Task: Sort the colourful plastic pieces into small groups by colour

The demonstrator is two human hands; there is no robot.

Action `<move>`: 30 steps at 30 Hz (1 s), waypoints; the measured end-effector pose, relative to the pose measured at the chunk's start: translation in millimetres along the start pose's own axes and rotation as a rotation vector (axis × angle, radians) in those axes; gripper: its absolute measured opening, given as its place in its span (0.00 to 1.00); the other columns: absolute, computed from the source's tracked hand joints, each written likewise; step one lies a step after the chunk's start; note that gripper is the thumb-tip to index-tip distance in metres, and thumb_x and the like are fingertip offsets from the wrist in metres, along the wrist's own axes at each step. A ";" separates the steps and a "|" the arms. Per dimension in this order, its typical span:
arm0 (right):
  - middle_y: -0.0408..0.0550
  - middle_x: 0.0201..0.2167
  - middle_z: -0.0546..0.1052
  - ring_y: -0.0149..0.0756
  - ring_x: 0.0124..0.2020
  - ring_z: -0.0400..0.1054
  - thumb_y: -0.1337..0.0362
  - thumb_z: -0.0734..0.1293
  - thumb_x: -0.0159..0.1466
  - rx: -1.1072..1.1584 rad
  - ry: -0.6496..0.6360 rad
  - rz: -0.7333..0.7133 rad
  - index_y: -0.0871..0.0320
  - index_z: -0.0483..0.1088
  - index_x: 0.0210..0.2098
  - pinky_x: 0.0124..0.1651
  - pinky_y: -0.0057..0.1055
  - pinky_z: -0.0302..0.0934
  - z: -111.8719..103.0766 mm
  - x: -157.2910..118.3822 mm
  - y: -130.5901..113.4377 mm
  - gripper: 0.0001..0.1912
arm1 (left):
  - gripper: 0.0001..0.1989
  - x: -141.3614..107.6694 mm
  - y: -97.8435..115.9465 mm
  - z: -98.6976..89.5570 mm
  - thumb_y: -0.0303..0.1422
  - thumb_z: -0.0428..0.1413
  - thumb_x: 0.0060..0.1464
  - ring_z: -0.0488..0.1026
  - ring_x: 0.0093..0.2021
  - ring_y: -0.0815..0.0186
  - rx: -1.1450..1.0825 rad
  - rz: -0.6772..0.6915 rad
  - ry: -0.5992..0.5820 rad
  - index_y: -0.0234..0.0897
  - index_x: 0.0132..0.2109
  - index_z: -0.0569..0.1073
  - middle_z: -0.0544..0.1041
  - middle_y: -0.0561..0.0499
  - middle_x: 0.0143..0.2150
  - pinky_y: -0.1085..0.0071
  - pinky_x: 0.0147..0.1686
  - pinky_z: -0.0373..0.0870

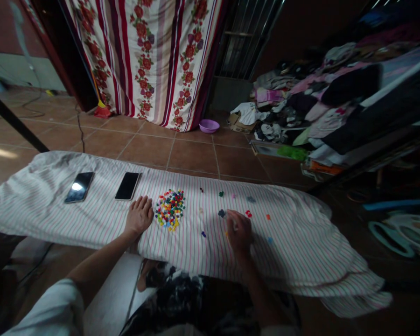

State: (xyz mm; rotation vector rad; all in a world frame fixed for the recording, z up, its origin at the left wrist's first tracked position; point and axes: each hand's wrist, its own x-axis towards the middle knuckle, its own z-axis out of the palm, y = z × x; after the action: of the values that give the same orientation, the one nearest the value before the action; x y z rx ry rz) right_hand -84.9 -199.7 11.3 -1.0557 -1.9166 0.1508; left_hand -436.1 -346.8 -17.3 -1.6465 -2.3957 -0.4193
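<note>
1. Room, head view: terracotta floor tiles (pixel 150 149) underfoot, a floral striped curtain (pixel 147 56) hanging behind, a purple plastic basin (pixel 209 126) on the floor before it, and a heap of clothes (pixel 311 98) to the right.
2. Surface: a pink-and-green striped sheet (pixel 66 224) lies rumpled over a long support, which is hidden. A dark-cased smartphone (pixel 79 187) and a black smartphone (pixel 127 185) lie face up at the far edge.
3. Centre: a mound of small multicoloured plastic pieces (pixel 170 210) sits on the sheet. Stray red piece (pixel 248 213) and dark blue piece (pixel 221 213) lie apart to the right, among others.
4. Left hand (pixel 138 217): flat, fingers spread, resting on the sheet just beside the mound.
5. Right hand (pixel 238 232): fingers bunched downward among the strays. Whether they pinch a piece, I cannot tell.
6. Handling, judged: the pieces look light, stiff and easily scattered. Best taken singly between fingertip and thumb, from the mound's edge.
</note>
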 end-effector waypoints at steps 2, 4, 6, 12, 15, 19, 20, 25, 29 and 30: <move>0.53 0.42 0.78 0.41 0.45 0.68 0.61 0.58 0.67 0.037 -0.110 -0.099 0.56 0.77 0.41 0.50 0.39 0.62 24.2 12.5 -25.6 0.16 | 0.24 0.1 0.7 -0.1 0.37 0.43 0.62 0.63 0.66 0.51 -0.002 -0.004 -0.002 0.34 0.59 0.72 0.70 0.40 0.63 0.52 0.63 0.59; 0.52 0.44 0.77 0.41 0.47 0.67 0.64 0.59 0.67 0.066 -0.212 -0.145 0.56 0.78 0.41 0.52 0.39 0.61 49.3 22.3 -51.3 0.15 | 0.24 0.1 1.5 -0.4 0.37 0.43 0.62 0.63 0.66 0.51 -0.003 -0.005 -0.003 0.33 0.59 0.72 0.70 0.40 0.63 0.52 0.63 0.58; 0.52 0.43 0.77 0.42 0.48 0.65 0.66 0.60 0.66 0.100 -0.328 -0.160 0.55 0.79 0.42 0.53 0.38 0.60 72.9 30.7 -75.5 0.15 | 0.24 0.2 2.2 -0.7 0.37 0.43 0.62 0.63 0.66 0.51 -0.008 -0.006 0.000 0.33 0.59 0.72 0.70 0.40 0.63 0.53 0.63 0.58; 0.50 0.40 0.78 0.41 0.48 0.63 0.65 0.60 0.68 -0.041 -0.685 -0.147 0.52 0.80 0.43 0.52 0.34 0.57 125.6 58.5 -126.3 0.15 | 0.23 0.1 3.0 -0.8 0.37 0.44 0.62 0.63 0.66 0.51 -0.029 -0.015 0.010 0.35 0.59 0.72 0.70 0.40 0.63 0.52 0.63 0.58; 0.52 0.41 0.78 0.42 0.48 0.62 0.63 0.59 0.69 -0.195 -0.792 -0.147 0.52 0.79 0.44 0.52 0.34 0.54 141.6 73.0 -139.8 0.16 | 0.23 0.1 3.0 -0.6 0.36 0.44 0.62 0.63 0.66 0.50 -0.037 -0.009 0.013 0.35 0.59 0.72 0.70 0.40 0.63 0.51 0.63 0.58; 0.54 0.45 0.78 0.43 0.51 0.62 0.65 0.60 0.69 -0.331 -0.901 -0.142 0.55 0.80 0.45 0.52 0.34 0.53 154.3 84.8 -151.1 0.16 | 0.23 -0.2 3.2 -0.6 0.36 0.44 0.63 0.63 0.66 0.49 -0.026 -0.005 0.012 0.34 0.59 0.72 0.69 0.39 0.64 0.50 0.63 0.58; 0.54 0.45 0.78 0.43 0.52 0.62 0.65 0.60 0.68 -0.355 -0.923 -0.143 0.55 0.80 0.44 0.53 0.34 0.52 156.2 85.8 -152.7 0.16 | 0.23 -0.2 3.4 -0.7 0.36 0.44 0.63 0.63 0.66 0.49 -0.027 -0.005 0.011 0.34 0.59 0.72 0.69 0.39 0.64 0.50 0.63 0.58; 0.54 0.44 0.78 0.41 0.50 0.63 0.68 0.60 0.68 -0.387 -0.957 -0.155 0.57 0.79 0.43 0.52 0.33 0.52 161.7 82.8 -151.2 0.16 | 0.23 -0.2 4.7 -2.5 0.36 0.44 0.63 0.62 0.66 0.49 -0.039 -0.014 0.000 0.33 0.60 0.71 0.69 0.39 0.64 0.51 0.63 0.58; 0.53 0.43 0.78 0.41 0.49 0.63 0.69 0.59 0.68 -0.269 -0.903 -0.238 0.54 0.79 0.44 0.53 0.35 0.52 161.2 79.2 -144.2 0.17 | 0.24 -0.6 5.5 -2.5 0.36 0.43 0.63 0.62 0.66 0.49 -0.043 -0.016 0.006 0.33 0.60 0.71 0.69 0.39 0.64 0.50 0.63 0.57; 0.53 0.42 0.79 0.42 0.49 0.63 0.69 0.59 0.68 -0.247 -0.893 -0.253 0.53 0.80 0.44 0.53 0.35 0.52 160.4 78.9 -143.2 0.17 | 0.24 -0.8 5.5 -2.1 0.36 0.43 0.63 0.62 0.66 0.49 -0.045 -0.016 0.011 0.34 0.60 0.71 0.69 0.39 0.64 0.50 0.63 0.57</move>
State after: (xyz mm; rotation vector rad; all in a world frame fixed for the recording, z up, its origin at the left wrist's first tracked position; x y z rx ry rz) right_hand -311.6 -184.9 40.4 -0.9662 -2.9178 0.2785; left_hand -430.7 -346.3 -14.9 -1.6402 -2.4100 -0.4874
